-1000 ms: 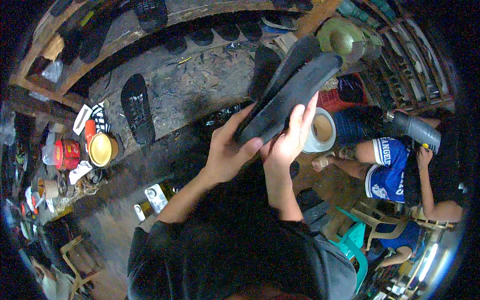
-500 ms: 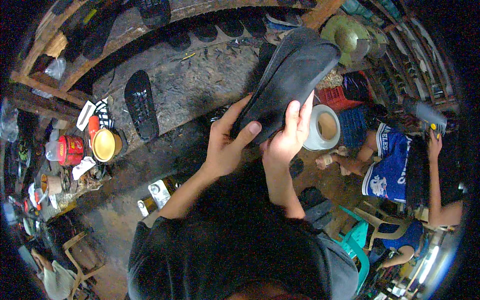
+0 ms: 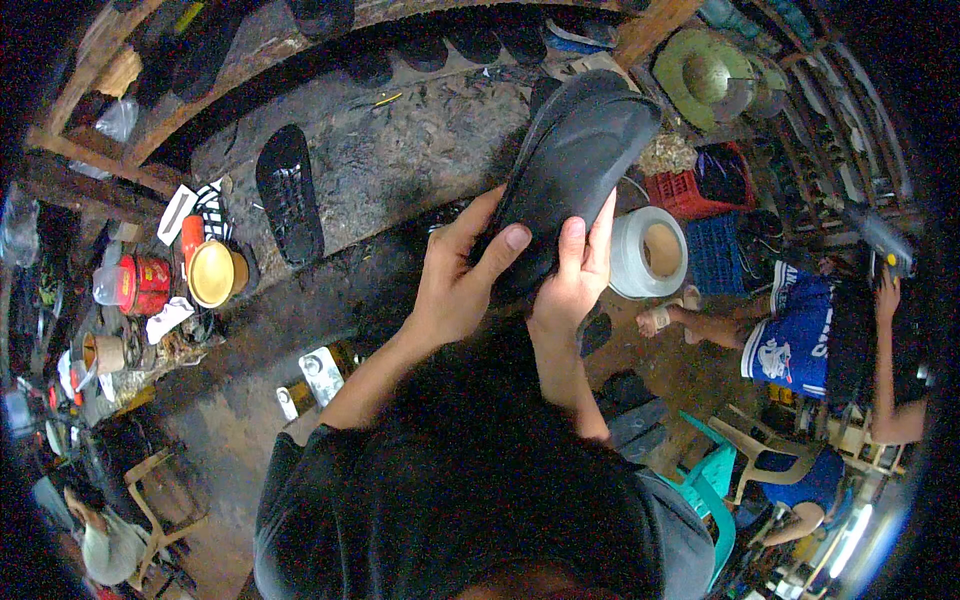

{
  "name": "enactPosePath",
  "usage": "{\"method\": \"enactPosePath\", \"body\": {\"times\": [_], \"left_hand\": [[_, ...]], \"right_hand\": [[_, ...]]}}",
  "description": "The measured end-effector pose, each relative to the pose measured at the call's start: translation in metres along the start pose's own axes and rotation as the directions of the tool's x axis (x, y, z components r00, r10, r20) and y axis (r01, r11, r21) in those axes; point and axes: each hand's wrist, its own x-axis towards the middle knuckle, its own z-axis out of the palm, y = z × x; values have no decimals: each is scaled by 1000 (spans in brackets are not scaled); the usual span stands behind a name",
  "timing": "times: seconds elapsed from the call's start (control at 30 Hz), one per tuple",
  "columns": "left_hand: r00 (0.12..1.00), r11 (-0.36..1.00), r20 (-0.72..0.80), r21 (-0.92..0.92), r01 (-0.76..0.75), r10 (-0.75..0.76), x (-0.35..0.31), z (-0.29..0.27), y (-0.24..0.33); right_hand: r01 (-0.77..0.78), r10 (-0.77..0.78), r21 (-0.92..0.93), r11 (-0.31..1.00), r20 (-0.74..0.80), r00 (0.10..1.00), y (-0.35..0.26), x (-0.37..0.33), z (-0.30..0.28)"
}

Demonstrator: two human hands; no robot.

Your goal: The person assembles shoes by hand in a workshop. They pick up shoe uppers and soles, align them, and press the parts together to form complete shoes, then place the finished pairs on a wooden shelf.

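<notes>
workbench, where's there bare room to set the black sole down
Freest patch: the worn bench top between the lone black sole and the one both hands hold. Crowded: the left end around the yellow cup and red can; tape roll at right.

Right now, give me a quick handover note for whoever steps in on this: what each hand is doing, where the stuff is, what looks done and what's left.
Left hand: gripping the black shoe sole from its left side, thumb across the face.
Right hand: holding the sole's lower end, fingers up along it.
The sole is held up above the workbench, beside a white tape roll. Another black sole lies flat on the bench; a yellow cup and red can stand at its left end.
Done: sole picked up, in both hands.
Left: cannot tell from this view; nothing is attached to the sole yet.
</notes>
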Motion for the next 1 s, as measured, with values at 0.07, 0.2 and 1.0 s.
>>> {"method": "enactPosePath", "body": {"times": [0.07,0.2,1.0], "left_hand": [[1000,998,7,-67,-7,7,-1,1,-2],[1000,998,-23,-64,16,-17,-1,2,-6],[999,989,-33,-141,-38,33,7,-18,4]], "right_hand": [[-10,10,-15,1000,-4,1000,0,-2,-2],[-22,22,-7,1000,-4,1000,4,-6,-7],[294,-157,-438,849,322,934,27,-36,-39]]}}
